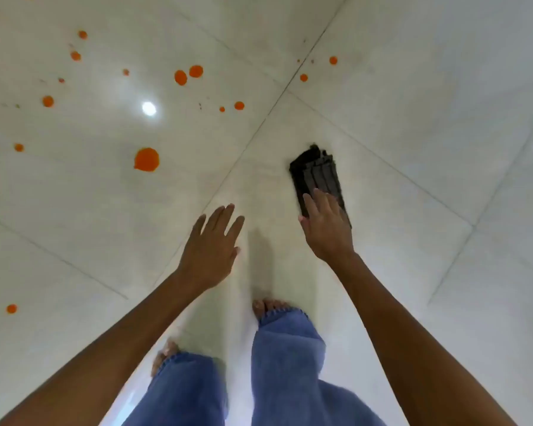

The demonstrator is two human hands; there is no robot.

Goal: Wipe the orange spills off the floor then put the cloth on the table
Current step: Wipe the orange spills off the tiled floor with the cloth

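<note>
Fingers [223, 219] of left hand [210, 256], right hand [330, 232] straight, empty; right over dark cloth [316, 170]; orange spills [146, 159] leftward.

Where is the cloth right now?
Head view: the cloth lies on the floor right of centre, its near end behind the right hand, with the orange spills away to its left.

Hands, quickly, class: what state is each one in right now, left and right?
Left hand: open, fingers spread, holding nothing.
Right hand: open, fingers straight, reaching over the dark cloth; whether it touches cannot be told.
</note>
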